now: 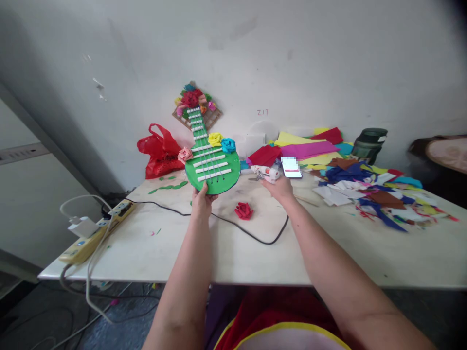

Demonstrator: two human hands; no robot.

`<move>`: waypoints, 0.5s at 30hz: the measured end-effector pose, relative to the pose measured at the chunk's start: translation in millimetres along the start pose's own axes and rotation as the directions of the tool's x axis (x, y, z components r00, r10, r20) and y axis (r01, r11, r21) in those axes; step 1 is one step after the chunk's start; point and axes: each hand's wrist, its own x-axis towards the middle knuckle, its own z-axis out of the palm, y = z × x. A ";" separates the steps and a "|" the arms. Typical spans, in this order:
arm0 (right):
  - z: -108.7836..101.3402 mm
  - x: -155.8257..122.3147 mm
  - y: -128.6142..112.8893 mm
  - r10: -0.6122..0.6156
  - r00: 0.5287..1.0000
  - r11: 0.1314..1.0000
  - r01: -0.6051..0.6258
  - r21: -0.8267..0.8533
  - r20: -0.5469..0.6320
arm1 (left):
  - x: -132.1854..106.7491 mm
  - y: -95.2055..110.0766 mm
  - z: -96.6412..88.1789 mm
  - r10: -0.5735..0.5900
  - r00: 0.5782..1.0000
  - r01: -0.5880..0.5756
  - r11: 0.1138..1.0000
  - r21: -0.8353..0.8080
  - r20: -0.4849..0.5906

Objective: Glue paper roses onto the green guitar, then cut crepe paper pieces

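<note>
My left hand (204, 195) grips the lower rim of a green craft lute (219, 187), thumb in front. The lute is held up at a tilt, with white strips and thin strings across its body. Yellow (215, 139), blue (228, 145) and pink (185, 154) paper flowers sit on its edges. My right hand (280, 188) is closed round a white hot glue gun (270, 173), whose nozzle points left; some of its fingers are hidden. On the table between my forearms lies a red paper flower (243, 210).
A flower-trimmed lattice (213, 115) leans on the wall behind the lute. Beyond my hands are a red plastic bag (160, 153), a phone (292, 167) and coloured paper (308, 149). Scraps (383, 199) and a dark bottle (369, 146) lie right; a power strip (85, 245) left; a black cord (251, 236) crosses the table.
</note>
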 end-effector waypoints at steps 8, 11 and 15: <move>3.2 -0.8 6.6 -0.025 0.995 0.960 0.052 -0.275 0.100 | -0.2 1.5 -0.7 0.003 1.000 -0.003 0.999 -0.034 0.003; 11.0 0.5 12.3 -0.133 0.975 0.953 0.175 -0.247 0.179 | -0.3 2.1 -0.2 0.005 1.000 -0.006 0.999 -0.043 -0.002; 29.5 1.3 19.1 -0.298 0.928 0.922 0.341 -0.184 0.225 | -0.6 2.0 -0.1 0.013 1.000 -0.012 0.999 -0.046 0.003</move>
